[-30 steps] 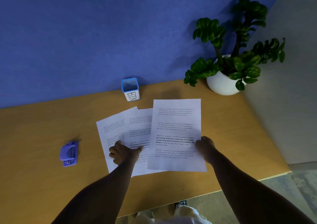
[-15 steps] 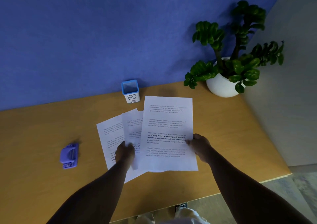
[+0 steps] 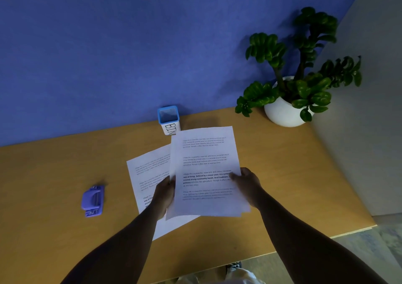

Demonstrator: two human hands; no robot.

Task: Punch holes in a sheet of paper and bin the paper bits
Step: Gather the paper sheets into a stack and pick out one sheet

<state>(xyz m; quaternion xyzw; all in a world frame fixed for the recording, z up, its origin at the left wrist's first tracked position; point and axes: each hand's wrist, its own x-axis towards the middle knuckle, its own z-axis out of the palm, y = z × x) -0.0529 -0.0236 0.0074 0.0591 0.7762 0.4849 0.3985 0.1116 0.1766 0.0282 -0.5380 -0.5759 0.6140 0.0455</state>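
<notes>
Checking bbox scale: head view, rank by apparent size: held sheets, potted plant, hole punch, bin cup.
1. Potted plant and held sheets: look alike in extent, and the sheets are lifted toward the camera, so unranked.
2. Bin cup and hole punch: near alike; cup partly hidden by the sheets.

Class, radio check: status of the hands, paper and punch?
Left hand and right hand grip sheets above desk. Punch untouched, left. Bin behind. Nothing blocking.

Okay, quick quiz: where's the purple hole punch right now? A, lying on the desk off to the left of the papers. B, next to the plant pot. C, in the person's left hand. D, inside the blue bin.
A: the purple hole punch lies alone on the desk, left of the papers, which both hands grip.
</notes>
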